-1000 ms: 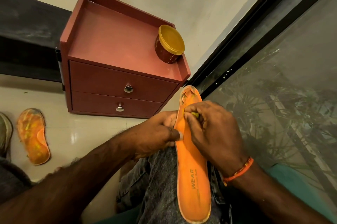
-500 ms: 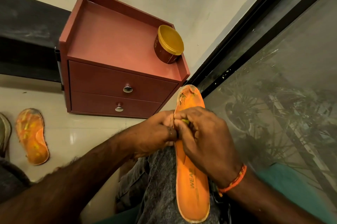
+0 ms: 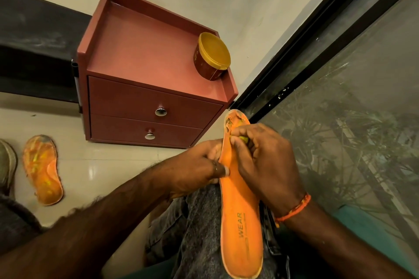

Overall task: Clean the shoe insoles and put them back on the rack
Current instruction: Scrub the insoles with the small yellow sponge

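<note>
On lap, left hand [image 3: 199, 165] gripping insole [image 3: 241, 222] edge, right hand [image 3: 263, 160] pinching yellow scrap [image 3: 243, 139].

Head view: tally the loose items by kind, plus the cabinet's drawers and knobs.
Orange foam insoles: 2, one held on the lap, one lying on the floor
Round tub with a yellow lid: 1
Drawers of the red-brown cabinet: 2
Round metal knobs: 2
Total: 7

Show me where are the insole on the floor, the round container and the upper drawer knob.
insole on the floor [image 3: 43, 171]: head view, middle of its top face.
round container [image 3: 214, 55]: head view, yellow lid.
upper drawer knob [image 3: 160, 111]: head view, metal face.
</note>
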